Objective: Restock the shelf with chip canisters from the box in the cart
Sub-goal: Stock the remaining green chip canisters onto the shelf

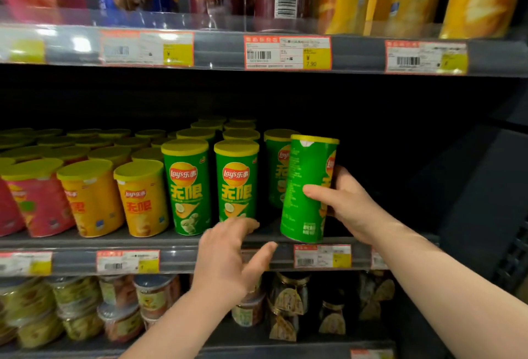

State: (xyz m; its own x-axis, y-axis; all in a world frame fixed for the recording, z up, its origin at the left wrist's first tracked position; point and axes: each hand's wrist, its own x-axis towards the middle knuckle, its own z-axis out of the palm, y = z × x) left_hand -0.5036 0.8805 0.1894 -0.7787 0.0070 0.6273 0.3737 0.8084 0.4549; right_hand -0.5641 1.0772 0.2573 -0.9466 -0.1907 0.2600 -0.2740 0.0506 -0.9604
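Right hand (347, 204) is clamping fingers round a green canister (307, 187) tilting at the shelf edge (177, 258), with dark open room lying centre-right. Left hand (228, 258) is spreading fingers below Lay's canisters (235, 184).

The canister (310, 187) in the right hand (350, 201) is green, with pale small print and a yellow lid. The shelved green canisters (185, 187) carry a red-and-yellow logo and yellow characters (lids yellow too). Beside them stand yellow canisters (143, 198) and a pink canister (40, 201). The shelf (177, 256) edge is grey; the price tags (287, 52) are white, red-bordered, with a yellow patch.
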